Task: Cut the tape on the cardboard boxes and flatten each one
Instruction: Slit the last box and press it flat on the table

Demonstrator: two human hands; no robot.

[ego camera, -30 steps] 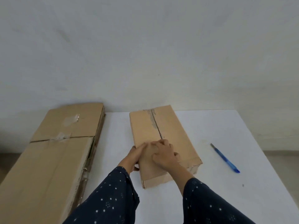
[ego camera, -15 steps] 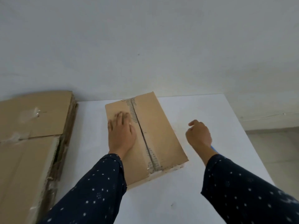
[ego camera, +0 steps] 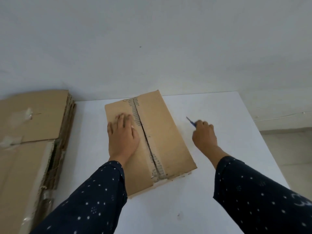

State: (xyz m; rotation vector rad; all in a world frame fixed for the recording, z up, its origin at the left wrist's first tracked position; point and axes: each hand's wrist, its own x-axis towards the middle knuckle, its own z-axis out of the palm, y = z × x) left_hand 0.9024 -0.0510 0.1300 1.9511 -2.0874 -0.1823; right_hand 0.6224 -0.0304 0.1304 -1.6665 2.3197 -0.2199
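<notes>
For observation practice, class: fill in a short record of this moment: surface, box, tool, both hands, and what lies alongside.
Surface: white table
Box: brown cardboard box, grey tape along its centre seam
Tool: blue-handled cutter, right of the box
Left hand: flat on the box's top
Right hand: fingers curled round the cutter
Alongside: stack of flattened brown cardboard, at the left

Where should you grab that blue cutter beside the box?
By the rear of its slim handle, coming from the near end, as the right hand grips the blue cutter. Its thin tip points away from the person, so that grip stays clear of it.
</notes>
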